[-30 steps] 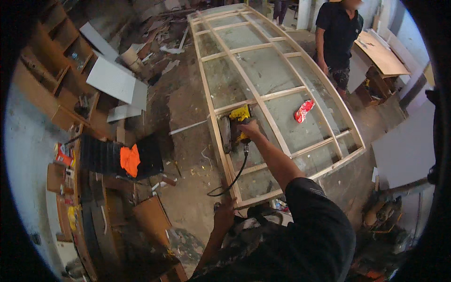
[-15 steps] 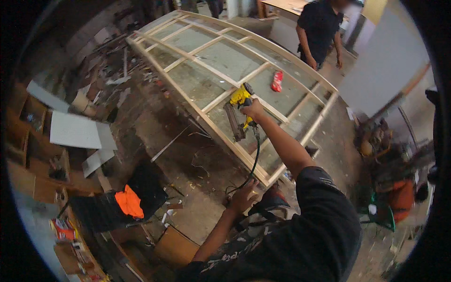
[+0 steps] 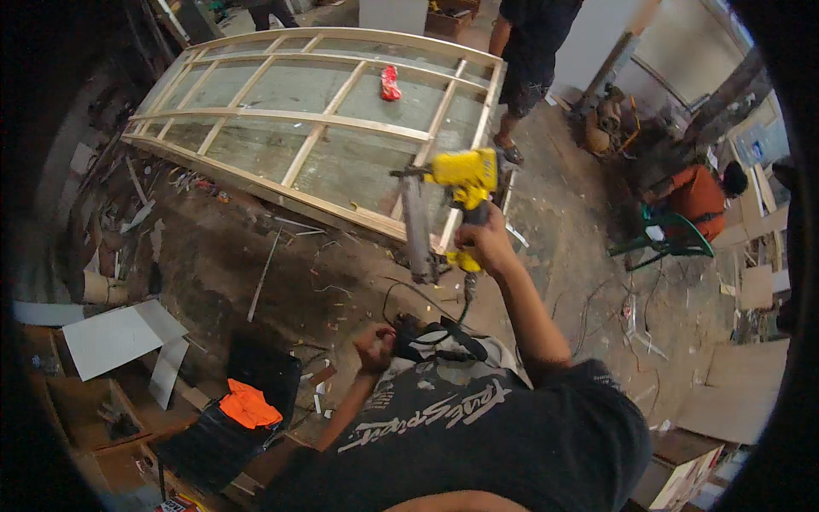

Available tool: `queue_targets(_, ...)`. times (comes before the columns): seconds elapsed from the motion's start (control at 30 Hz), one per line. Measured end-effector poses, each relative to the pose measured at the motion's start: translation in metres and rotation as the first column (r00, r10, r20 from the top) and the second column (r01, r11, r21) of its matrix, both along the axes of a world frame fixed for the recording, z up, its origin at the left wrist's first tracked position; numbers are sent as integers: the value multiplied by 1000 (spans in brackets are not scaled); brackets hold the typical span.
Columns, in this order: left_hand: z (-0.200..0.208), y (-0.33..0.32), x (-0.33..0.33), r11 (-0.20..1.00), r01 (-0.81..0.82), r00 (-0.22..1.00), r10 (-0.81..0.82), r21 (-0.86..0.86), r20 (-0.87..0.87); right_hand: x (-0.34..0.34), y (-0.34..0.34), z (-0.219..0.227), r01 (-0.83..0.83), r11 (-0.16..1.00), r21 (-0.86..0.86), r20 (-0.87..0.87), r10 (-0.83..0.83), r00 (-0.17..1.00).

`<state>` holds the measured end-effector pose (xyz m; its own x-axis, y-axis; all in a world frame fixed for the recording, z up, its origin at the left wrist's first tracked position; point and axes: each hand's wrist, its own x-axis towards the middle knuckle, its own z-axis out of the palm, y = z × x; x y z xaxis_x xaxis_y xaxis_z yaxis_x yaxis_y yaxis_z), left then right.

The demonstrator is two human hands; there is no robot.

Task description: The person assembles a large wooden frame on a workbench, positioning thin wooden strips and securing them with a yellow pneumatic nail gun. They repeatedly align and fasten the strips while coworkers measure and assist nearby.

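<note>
My right hand [image 3: 485, 242] is wrapped round the grip of a yellow and black nail gun [image 3: 466, 169], raised above the near right corner of a wooden frame [image 3: 341, 125]. The gun's long dark magazine points down on its left side. A dark air hose [image 3: 468, 300] runs from the base of the grip down toward my waist. Close to my body, my left hand [image 3: 374, 348] is closed with its fingers curled; what is in it, if anything, is hidden. A red and white crumpled packet [image 3: 390, 83] lies on the greenish panel inside the frame.
A person in dark clothes [image 3: 531, 60] stands beyond the frame's right end. Further right, a person in orange [image 3: 695, 200] sits on a green chair [image 3: 682, 245]. An orange cloth [image 3: 249, 404] lies on a black seat at lower left, near white boards [image 3: 119, 337]. Hoses and scraps litter the floor.
My right hand has drawn the nail gun back from over the frame toward me. My left hand has come in nearer my body. The view has turned right, shifting the frame leftward.
</note>
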<state>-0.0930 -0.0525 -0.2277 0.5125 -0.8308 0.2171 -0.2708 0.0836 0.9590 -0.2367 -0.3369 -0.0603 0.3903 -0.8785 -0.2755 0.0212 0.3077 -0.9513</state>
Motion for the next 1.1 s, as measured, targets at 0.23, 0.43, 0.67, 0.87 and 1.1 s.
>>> queue_targets(0.23, 15, -93, 7, 994, -31, 917, -14, 107, 399, -177, 108, -48, 425, 880, -212, -153, -459, 875)
queue_targets(0.43, 1, -194, -26, 984, -13, 598, -137, 180, 790, -248, 236, -77, 693, 710, -122, -126, -704, 699)
queue_targets(0.67, -29, -229, -24, 979, 5, 587, -166, 202, 792, -236, 314, -84, 826, 560, -68, -138, -825, 548)
queue_targets(0.87, -41, -232, -23, 963, -8, 572, -218, 271, 791, -191, 313, -75, 868, 477, -140, -94, -879, 468)
queue_targets(1.1, -47, -234, -25, 976, -34, 546, -163, 216, 822, -154, 298, -66, 843, 527, -108, -88, -849, 520)
